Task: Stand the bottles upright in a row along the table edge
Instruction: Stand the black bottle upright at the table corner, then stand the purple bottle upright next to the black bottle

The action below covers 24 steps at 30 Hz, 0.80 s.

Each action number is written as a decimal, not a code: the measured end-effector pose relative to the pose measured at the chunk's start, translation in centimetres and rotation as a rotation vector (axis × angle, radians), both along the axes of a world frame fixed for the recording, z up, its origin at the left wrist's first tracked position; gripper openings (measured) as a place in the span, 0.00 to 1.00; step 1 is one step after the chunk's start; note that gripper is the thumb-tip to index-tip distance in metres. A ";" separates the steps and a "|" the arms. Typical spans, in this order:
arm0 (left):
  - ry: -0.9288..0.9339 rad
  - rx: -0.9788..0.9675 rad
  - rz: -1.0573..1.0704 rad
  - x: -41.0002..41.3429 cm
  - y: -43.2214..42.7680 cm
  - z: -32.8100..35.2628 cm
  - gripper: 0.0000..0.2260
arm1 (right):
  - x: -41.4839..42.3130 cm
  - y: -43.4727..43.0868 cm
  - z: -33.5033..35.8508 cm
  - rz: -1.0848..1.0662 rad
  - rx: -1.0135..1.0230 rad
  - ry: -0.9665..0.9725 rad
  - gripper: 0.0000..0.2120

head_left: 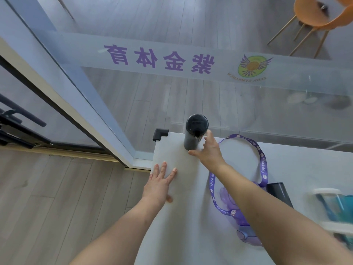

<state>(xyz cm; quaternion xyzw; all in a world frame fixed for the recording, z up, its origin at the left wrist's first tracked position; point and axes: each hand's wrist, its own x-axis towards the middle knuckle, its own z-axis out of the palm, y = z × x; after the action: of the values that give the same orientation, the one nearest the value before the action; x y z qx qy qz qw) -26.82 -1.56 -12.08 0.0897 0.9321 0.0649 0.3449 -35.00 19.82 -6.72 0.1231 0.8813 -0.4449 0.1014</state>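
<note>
A black bottle (193, 138) stands upright near the far left corner of the white table (181, 217), close to the far edge. My right hand (209, 152) is beside it on the right, fingers spread, thumb by its base, not wrapped around it. My left hand (158, 184) lies flat on the table by the left edge, holding nothing. A purple bottle (235, 213) lies on its side, partly under my right forearm, with its purple strap (262, 161) looped over the table. A dark grey bottle (278, 192) and a teal bottle (336, 205) lie at the right.
A glass wall with purple lettering (158, 58) rises just behind the table's far edge. A black corner guard (160, 133) caps the far left corner. Wooden floor lies to the left of the table. An orange chair (315, 14) stands beyond the glass.
</note>
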 end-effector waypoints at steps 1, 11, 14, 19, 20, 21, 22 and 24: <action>-0.008 0.000 0.002 0.0 0.0 0.2 0.52 | 0.4 0.8 1.0 0.028 0.041 -0.021 0.44; 0.057 -0.079 -0.092 1.1 4.2 4.0 0.41 | 16.8 13.8 9.6 0.193 0.211 0.334 0.16; -0.017 -0.046 -0.055 3.1 6.7 3.4 0.45 | 21.3 16.3 8.6 0.327 0.270 0.299 0.19; -0.009 -0.064 -0.028 3.5 7.1 2.1 0.50 | 25.4 19.1 6.8 0.416 0.289 0.226 0.24; -0.013 -0.055 -0.027 3.5 6.9 2.0 0.50 | 25.7 19.5 6.6 0.432 0.286 0.216 0.25; -0.012 -0.056 -0.030 3.5 6.8 1.9 0.50 | 25.8 19.7 6.5 0.451 0.286 0.214 0.26; -0.008 -0.061 -0.031 3.5 6.8 1.8 0.50 | 25.8 19.8 6.3 0.468 0.290 0.222 0.25; -0.003 -0.070 -0.031 3.6 6.9 1.8 0.50 | 25.4 19.8 5.9 0.481 0.309 0.264 0.24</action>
<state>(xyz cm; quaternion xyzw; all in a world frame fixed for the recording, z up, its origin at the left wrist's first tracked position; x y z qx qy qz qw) -23.27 5.30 -10.28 0.0919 0.9317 0.0272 0.3502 -9.55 39.58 -0.87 -0.1339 0.9478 -0.2811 0.0685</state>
